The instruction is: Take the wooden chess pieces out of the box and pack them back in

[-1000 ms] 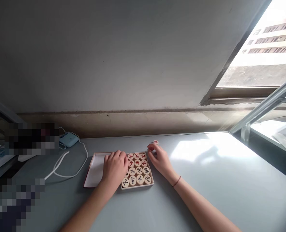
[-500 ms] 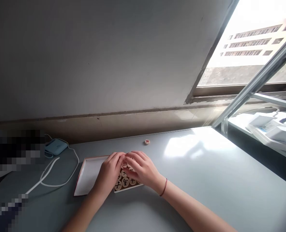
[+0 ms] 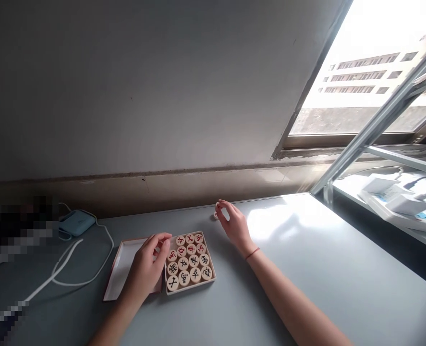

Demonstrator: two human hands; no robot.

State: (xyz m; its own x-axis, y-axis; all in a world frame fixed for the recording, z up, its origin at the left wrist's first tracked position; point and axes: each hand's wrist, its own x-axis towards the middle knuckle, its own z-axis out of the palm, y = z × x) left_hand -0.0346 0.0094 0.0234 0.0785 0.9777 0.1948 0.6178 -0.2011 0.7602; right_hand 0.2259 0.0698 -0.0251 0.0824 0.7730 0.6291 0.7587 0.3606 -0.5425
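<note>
Grey desk [image 3: 213, 317] bears a shallow box [image 3: 198, 283] of round game pieces [image 3: 194, 260], beside its lid [image 3: 124, 264]. The left hand [image 3: 149, 262] curls loosely between them, its grip unclear; the right hand [image 3: 236, 226], beyond, pinches one piece [image 3: 218, 205] above another [image 3: 215, 216].

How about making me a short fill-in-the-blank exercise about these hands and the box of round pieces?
1. In the box, the two rows of pieces nearest the person bear ____ markings.
2. Seen from the person's side, the shallow lid lies to the ____ of the box.
3. The person's ____ hand holds a round piece near the table's far edge.
4. The cable looping by the blue device is ____.

Missing words: black; left; right; white.
</note>
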